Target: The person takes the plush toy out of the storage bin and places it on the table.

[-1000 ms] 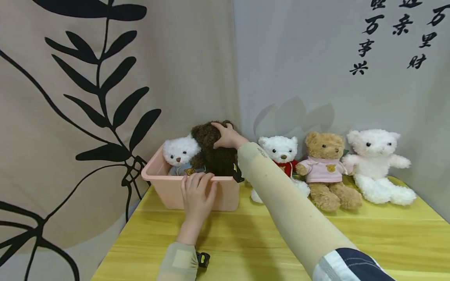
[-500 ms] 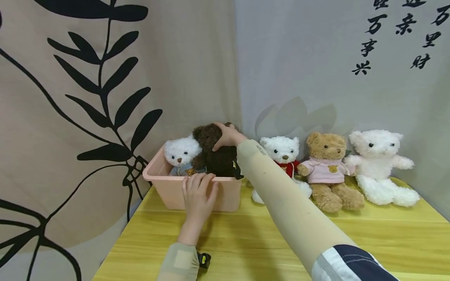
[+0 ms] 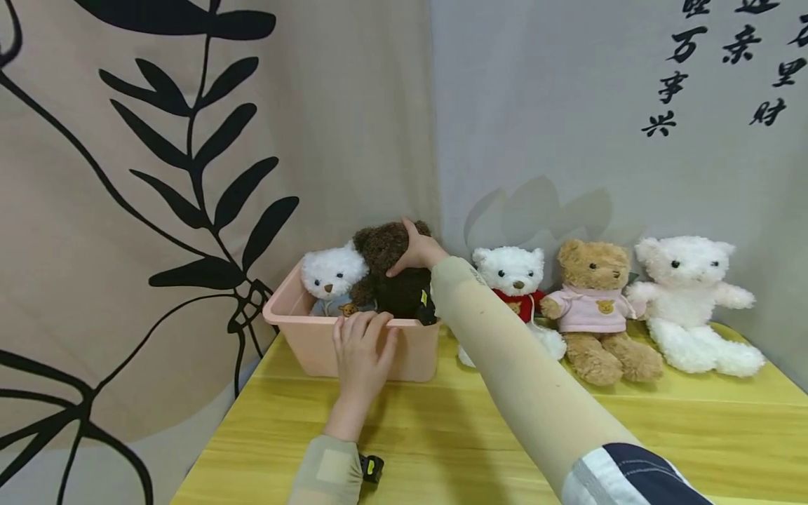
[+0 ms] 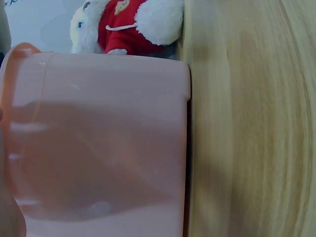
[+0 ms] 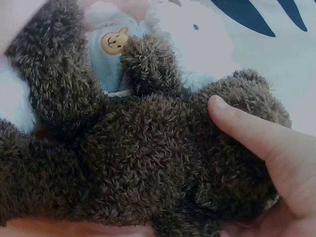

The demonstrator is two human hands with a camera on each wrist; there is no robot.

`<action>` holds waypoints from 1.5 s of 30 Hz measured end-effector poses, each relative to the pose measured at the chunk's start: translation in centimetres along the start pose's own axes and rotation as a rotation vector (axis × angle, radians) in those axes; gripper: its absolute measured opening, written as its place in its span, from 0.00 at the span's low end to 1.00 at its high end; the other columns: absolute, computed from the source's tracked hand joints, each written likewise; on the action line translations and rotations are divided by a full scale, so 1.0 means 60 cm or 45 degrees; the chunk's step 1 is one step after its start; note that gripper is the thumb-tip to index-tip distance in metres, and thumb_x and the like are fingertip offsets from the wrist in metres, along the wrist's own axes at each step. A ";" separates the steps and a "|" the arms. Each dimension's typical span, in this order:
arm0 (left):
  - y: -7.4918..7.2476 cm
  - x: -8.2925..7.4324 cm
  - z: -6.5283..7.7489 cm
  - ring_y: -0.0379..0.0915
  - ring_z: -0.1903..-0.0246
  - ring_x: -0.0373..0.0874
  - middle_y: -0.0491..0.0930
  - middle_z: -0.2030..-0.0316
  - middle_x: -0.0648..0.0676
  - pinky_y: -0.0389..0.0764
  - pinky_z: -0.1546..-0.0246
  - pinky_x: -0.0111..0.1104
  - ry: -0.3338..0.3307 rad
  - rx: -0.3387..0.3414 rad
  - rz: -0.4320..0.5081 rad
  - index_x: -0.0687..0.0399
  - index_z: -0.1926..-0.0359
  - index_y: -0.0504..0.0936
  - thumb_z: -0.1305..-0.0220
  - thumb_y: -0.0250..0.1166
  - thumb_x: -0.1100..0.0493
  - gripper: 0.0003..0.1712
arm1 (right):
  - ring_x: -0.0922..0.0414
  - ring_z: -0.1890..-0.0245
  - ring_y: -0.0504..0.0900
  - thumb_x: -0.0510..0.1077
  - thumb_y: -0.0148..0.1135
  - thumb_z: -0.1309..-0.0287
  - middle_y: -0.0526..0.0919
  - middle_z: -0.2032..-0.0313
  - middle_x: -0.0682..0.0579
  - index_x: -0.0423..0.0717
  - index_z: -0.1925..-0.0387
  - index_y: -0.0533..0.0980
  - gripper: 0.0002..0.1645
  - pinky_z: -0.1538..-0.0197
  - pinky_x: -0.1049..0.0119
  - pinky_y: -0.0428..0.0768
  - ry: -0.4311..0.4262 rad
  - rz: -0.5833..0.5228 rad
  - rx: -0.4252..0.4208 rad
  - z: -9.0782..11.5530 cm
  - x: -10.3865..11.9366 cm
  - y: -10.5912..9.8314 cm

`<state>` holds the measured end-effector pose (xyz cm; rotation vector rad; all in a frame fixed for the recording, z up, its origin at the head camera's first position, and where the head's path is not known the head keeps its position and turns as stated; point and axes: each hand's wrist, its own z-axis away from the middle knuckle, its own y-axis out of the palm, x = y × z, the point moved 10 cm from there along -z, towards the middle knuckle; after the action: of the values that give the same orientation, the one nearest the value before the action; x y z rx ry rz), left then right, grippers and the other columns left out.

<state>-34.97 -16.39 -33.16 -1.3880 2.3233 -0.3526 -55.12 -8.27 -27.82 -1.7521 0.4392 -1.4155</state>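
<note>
A pink plastic bin (image 3: 303,347) stands toward the left of the wooden table. Inside it, a white teddy bear in a blue top (image 3: 334,272) sits beside a dark brown teddy bear (image 3: 384,247). My right hand (image 3: 421,250) grips the brown bear's head from the right; in the right wrist view the thumb (image 5: 242,123) presses into its fur. My left hand (image 3: 362,351) has its fingers hooked over the bin's front rim. The left wrist view shows the bin's outer wall (image 4: 108,143) close up, with only part of the hand at the left edge.
Right of the bin sit a white bear in red (image 3: 510,270), a tan bear in a pink top (image 3: 593,308) and a plain white bear (image 3: 688,294). A patterned cloth backdrop (image 3: 353,126) hangs behind the table (image 3: 252,435).
The head view has turned slightly left. My right hand has shifted a little on the brown bear's head, which sits slightly lower. The left hand stays on the rim.
</note>
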 end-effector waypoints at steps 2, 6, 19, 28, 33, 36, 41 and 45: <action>0.001 -0.001 0.000 0.68 0.49 0.52 0.77 0.56 0.52 0.50 0.36 0.54 0.002 0.001 0.001 0.48 0.54 0.81 0.32 0.58 0.47 0.14 | 0.42 0.40 0.71 0.53 0.79 0.58 0.61 0.30 0.45 0.65 0.24 0.39 0.71 0.43 0.48 0.72 -0.021 -0.006 -0.017 0.002 -0.001 -0.004; 0.002 -0.008 0.001 0.69 0.49 0.52 0.77 0.57 0.53 0.52 0.38 0.56 0.022 -0.008 0.008 0.48 0.54 0.81 0.33 0.59 0.48 0.14 | 0.43 0.39 0.70 0.55 0.79 0.59 0.62 0.30 0.48 0.64 0.25 0.47 0.66 0.44 0.48 0.72 -0.046 0.013 -0.098 0.008 -0.005 -0.018; 0.004 -0.005 -0.014 0.70 0.50 0.54 0.78 0.57 0.55 0.53 0.39 0.57 0.040 -0.025 0.034 0.50 0.54 0.81 0.33 0.59 0.49 0.14 | 0.44 0.42 0.72 0.58 0.77 0.57 0.65 0.33 0.43 0.66 0.25 0.47 0.64 0.51 0.50 0.76 -0.215 0.010 -0.356 0.042 0.047 -0.123; 0.013 0.015 -0.018 0.69 0.49 0.54 0.77 0.57 0.55 0.53 0.38 0.57 0.037 -0.001 0.037 0.50 0.53 0.80 0.33 0.59 0.48 0.14 | 0.46 0.32 0.59 0.57 0.76 0.55 0.53 0.28 0.44 0.69 0.25 0.43 0.65 0.41 0.51 0.70 -0.280 -0.131 -0.558 0.094 0.070 -0.252; 0.013 0.024 -0.014 0.69 0.49 0.55 0.77 0.57 0.55 0.52 0.38 0.57 0.023 0.000 0.031 0.50 0.54 0.81 0.33 0.59 0.48 0.14 | 0.50 0.32 0.60 0.57 0.78 0.59 0.57 0.31 0.45 0.69 0.25 0.44 0.67 0.38 0.53 0.68 -0.326 -0.109 -0.640 0.138 0.077 -0.320; 0.013 0.029 -0.011 0.68 0.48 0.55 0.77 0.56 0.55 0.51 0.38 0.56 0.014 -0.001 0.034 0.50 0.54 0.80 0.33 0.59 0.49 0.13 | 0.50 0.34 0.61 0.56 0.79 0.61 0.58 0.32 0.45 0.69 0.26 0.45 0.67 0.39 0.52 0.68 -0.339 -0.070 -0.657 0.172 0.067 -0.345; 0.015 0.033 -0.008 0.68 0.47 0.56 0.77 0.55 0.56 0.51 0.38 0.57 0.017 0.004 0.045 0.51 0.53 0.80 0.33 0.59 0.49 0.14 | 0.47 0.33 0.60 0.54 0.79 0.60 0.58 0.31 0.44 0.66 0.25 0.45 0.67 0.38 0.47 0.66 -0.305 -0.023 -0.681 0.225 0.022 -0.369; 0.015 0.036 -0.006 0.68 0.47 0.56 0.77 0.54 0.56 0.51 0.38 0.57 0.016 -0.006 0.046 0.51 0.53 0.80 0.33 0.58 0.49 0.14 | 0.43 0.34 0.61 0.52 0.80 0.61 0.60 0.32 0.40 0.61 0.25 0.46 0.67 0.36 0.44 0.63 -0.274 -0.062 -0.707 0.266 -0.032 -0.371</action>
<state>-36.77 -17.88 -33.69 -1.3480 2.3579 -0.3465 -45.81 12.47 -12.43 -2.3425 0.7247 -1.1854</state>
